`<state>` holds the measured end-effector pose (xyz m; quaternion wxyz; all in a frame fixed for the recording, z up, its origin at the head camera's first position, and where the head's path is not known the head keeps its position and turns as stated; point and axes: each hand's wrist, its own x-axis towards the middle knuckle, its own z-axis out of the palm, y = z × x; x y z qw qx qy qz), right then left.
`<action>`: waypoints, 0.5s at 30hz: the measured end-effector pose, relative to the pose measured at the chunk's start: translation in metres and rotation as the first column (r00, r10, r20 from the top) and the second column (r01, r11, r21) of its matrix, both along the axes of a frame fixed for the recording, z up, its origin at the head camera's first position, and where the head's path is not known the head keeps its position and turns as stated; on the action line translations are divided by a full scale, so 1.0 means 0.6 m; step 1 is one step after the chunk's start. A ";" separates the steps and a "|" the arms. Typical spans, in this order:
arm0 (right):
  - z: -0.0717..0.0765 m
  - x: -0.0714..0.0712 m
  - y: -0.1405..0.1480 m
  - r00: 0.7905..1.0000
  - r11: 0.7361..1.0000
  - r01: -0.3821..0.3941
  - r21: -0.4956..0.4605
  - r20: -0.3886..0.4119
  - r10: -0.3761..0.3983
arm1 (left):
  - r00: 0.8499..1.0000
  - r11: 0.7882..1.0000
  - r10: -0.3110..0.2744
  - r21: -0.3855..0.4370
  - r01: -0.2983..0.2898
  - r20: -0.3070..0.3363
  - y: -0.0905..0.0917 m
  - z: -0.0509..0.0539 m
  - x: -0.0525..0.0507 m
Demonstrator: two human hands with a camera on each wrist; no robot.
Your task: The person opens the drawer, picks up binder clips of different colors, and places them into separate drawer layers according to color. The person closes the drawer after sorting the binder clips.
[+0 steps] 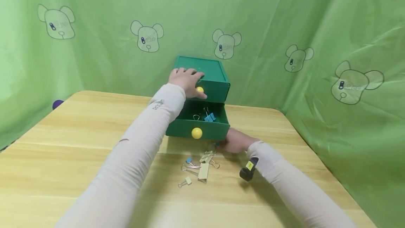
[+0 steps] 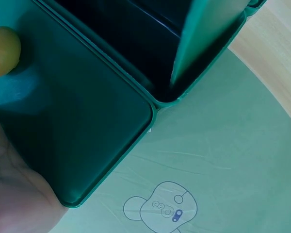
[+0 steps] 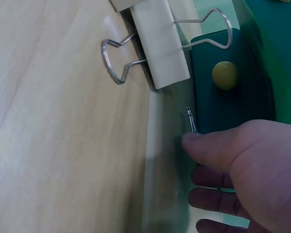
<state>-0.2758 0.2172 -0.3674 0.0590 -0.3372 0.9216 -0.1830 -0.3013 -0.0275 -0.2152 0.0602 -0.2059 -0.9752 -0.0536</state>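
My left hand [image 1: 186, 82] rests on the green cabinet [image 1: 205, 67], fingers spread over its top and thumb down the front beside the upper drawer's yellow knob [image 1: 199, 89]. The lower drawer [image 1: 205, 129] is pulled out, with a blue binder clip [image 1: 210, 117] and other clips inside. At that drawer's right front corner, low over the table, my right hand [image 1: 235, 140] pinches a small clip, blue in the head view; its metal handle [image 3: 191, 119] sticks out past the thumb in the right wrist view. The drawer partly hides these fingers.
Several binder clips lie loose before the drawer, among them a large cream clip [image 1: 203, 171], a small cream clip [image 1: 188, 180] and a small blue clip [image 1: 189, 160]. A black strap hangs at the right wrist. Green curtains stand behind and beside the wooden table [image 1: 79, 171].
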 end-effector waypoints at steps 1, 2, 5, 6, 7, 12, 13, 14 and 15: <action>0.001 -0.001 0.001 1.000 1.000 -0.002 -0.003 0.002 0.002 | 1.000 1.000 0.000 -0.004 0.000 0.000 0.000 0.001 0.000; 0.003 0.000 0.002 1.000 1.000 -0.002 -0.003 0.005 0.002 | 1.000 1.000 0.000 -0.006 0.000 0.002 0.001 0.002 0.000; 0.008 0.001 0.004 1.000 1.000 0.009 0.001 0.007 -0.009 | 1.000 1.000 0.001 -0.013 -0.001 0.011 0.002 0.004 -0.001; 0.009 0.002 0.006 1.000 1.000 0.018 0.006 0.009 -0.018 | 1.000 1.000 0.001 -0.014 -0.001 0.013 0.002 0.005 -0.001; 0.011 0.003 0.007 1.000 0.999 0.030 0.012 0.008 -0.030 | 1.000 1.000 0.000 -0.012 0.000 0.015 0.003 0.005 -0.001; 0.019 0.008 0.011 0.998 0.997 0.069 0.037 0.003 -0.069 | 1.000 1.000 -0.008 0.003 0.008 0.008 0.001 0.005 0.003; 0.020 0.009 0.011 0.997 0.996 0.079 0.042 0.005 -0.079 | 1.000 1.000 -0.008 0.004 0.008 0.008 0.001 0.005 0.003; 0.022 0.009 0.011 0.996 0.995 0.085 0.047 0.005 -0.085 | 1.000 1.000 -0.008 0.004 0.008 0.006 0.000 0.005 0.004; 0.023 0.010 0.011 0.995 0.994 0.095 0.052 0.008 -0.096 | 1.000 1.000 -0.008 0.003 0.008 0.006 0.000 0.005 0.004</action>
